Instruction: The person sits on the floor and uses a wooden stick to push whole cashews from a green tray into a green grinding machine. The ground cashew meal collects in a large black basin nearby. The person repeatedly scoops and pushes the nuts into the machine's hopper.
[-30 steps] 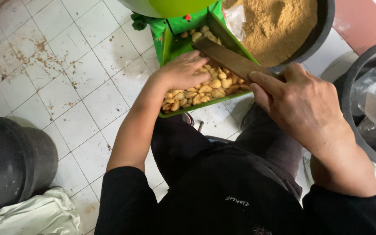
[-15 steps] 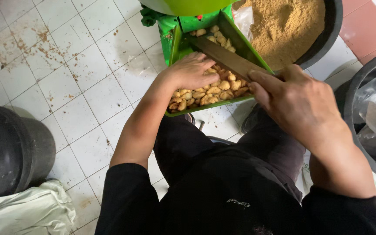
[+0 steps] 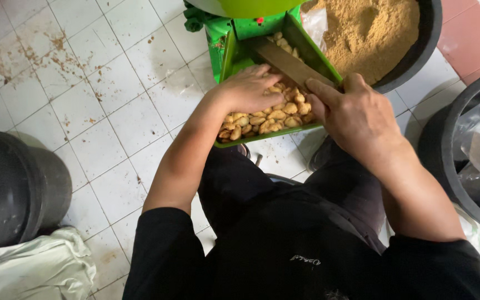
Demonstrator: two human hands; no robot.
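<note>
Head view — left hand (image 3: 249, 89): palm down on the pale nuts (image 3: 268, 118), fingers spread loosely, gripping nothing
Right hand (image 3: 356, 114): grip closed round the flat wooden paddle (image 3: 287, 64), which slants into the tray
Nuts: heaped in the green chute tray (image 3: 226, 61), between both hands
Surroundings — black tub of tan powder (image 3: 370, 33) just behind the tray; dark bin (image 3: 12, 186) on the tiled floor (image 3: 84, 89)
</note>
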